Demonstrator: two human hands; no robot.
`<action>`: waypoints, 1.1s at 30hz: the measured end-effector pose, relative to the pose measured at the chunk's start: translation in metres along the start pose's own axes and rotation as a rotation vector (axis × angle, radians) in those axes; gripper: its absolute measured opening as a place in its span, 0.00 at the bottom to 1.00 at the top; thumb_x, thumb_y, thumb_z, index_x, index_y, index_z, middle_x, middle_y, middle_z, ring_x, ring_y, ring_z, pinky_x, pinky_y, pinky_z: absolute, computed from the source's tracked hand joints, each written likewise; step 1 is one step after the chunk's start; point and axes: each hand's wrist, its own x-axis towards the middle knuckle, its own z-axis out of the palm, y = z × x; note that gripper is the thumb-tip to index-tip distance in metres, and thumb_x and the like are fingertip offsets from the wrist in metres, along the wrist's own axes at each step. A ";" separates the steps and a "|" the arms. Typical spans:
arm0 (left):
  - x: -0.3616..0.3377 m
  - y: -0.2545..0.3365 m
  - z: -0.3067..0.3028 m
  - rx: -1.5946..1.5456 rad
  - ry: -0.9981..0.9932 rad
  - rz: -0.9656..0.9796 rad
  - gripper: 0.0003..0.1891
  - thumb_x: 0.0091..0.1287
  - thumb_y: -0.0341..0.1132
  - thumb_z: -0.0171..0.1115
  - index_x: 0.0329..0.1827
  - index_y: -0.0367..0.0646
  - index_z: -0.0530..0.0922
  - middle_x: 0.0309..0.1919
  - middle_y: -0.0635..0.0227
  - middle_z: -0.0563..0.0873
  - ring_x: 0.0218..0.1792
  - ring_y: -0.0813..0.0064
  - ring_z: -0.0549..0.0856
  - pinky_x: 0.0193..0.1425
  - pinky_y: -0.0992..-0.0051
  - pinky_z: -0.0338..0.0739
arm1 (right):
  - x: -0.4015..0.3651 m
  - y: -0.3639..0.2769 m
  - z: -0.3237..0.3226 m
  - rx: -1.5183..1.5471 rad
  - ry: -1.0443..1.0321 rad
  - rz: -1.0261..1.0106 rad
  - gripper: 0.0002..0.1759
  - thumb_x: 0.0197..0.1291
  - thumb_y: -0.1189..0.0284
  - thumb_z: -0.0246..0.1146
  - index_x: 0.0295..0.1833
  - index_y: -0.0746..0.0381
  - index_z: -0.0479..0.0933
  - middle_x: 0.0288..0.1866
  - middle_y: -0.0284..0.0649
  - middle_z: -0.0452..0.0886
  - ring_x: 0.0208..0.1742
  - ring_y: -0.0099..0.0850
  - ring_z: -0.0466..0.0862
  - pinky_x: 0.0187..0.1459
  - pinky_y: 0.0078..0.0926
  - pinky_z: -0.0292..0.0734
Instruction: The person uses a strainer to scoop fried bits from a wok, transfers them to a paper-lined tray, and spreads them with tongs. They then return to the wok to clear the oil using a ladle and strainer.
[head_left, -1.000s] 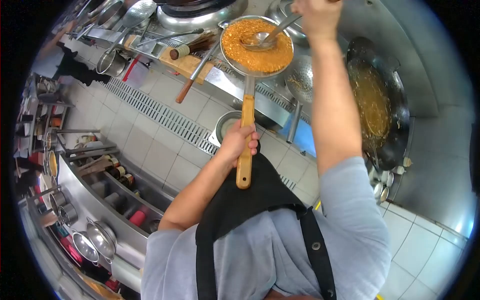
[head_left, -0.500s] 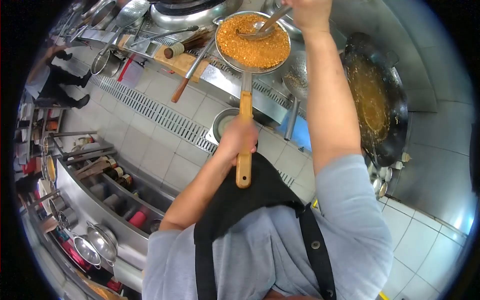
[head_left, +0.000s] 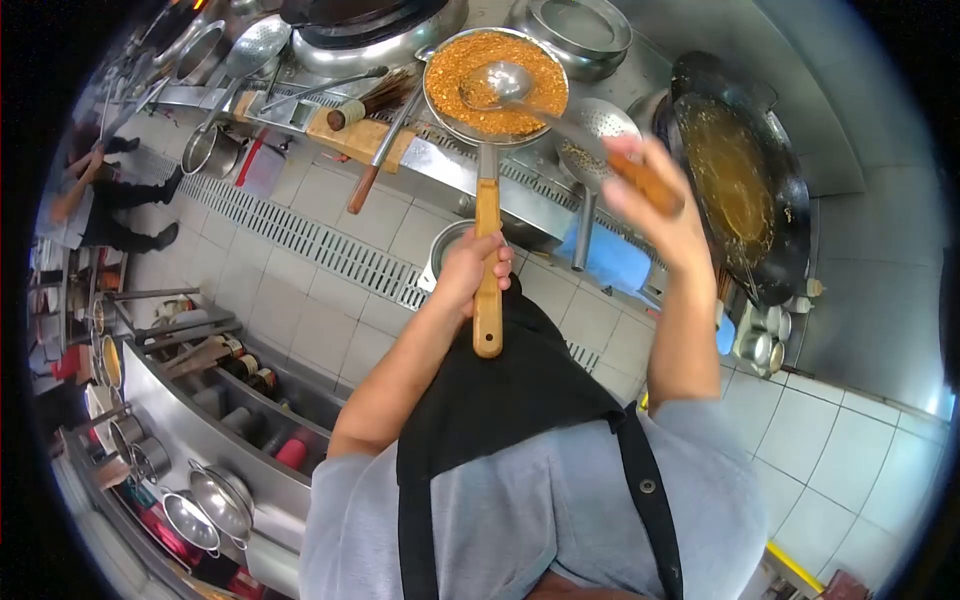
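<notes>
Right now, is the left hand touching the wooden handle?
Touching. The head view shows the left hand wrapped around the wooden handle, with the thumb lying across its front and fingertips curling out past its right edge.

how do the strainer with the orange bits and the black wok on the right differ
The strainer has a long wooden handle; the wok shows none. The strainer holds orange crumbly bits, the wok yellowish liquid. The strainer is held in the left hand; the wok is not. Both look round.
</notes>
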 end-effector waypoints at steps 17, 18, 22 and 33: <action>-0.012 0.006 0.012 0.174 0.062 -0.024 0.13 0.78 0.34 0.55 0.62 0.44 0.71 0.33 0.72 0.75 0.27 0.84 0.72 0.29 0.81 0.71 | -0.113 0.103 0.066 -0.656 0.153 0.136 0.39 0.63 0.82 0.59 0.81 0.52 0.65 0.50 0.53 0.85 0.44 0.52 0.85 0.46 0.42 0.80; -0.011 0.006 0.009 0.178 0.056 -0.024 0.14 0.78 0.34 0.56 0.63 0.43 0.71 0.33 0.73 0.75 0.27 0.85 0.72 0.29 0.82 0.70 | -0.110 0.103 0.061 -0.692 0.112 0.239 0.39 0.63 0.82 0.59 0.80 0.51 0.67 0.51 0.54 0.84 0.46 0.56 0.84 0.49 0.45 0.80; -0.005 0.008 0.002 0.172 0.028 -0.036 0.16 0.78 0.34 0.57 0.65 0.41 0.70 0.33 0.72 0.75 0.28 0.84 0.73 0.30 0.81 0.71 | -0.107 0.128 0.068 -0.672 0.262 0.116 0.40 0.60 0.80 0.60 0.80 0.47 0.67 0.43 0.51 0.83 0.43 0.54 0.85 0.46 0.51 0.80; -0.008 0.007 0.004 0.348 0.159 0.005 0.10 0.77 0.34 0.57 0.57 0.40 0.74 0.37 0.66 0.81 0.34 0.78 0.81 0.34 0.77 0.81 | -0.190 0.125 0.006 0.023 0.447 0.377 0.42 0.64 0.79 0.64 0.84 0.52 0.61 0.30 0.31 0.67 0.33 0.22 0.68 0.41 0.19 0.70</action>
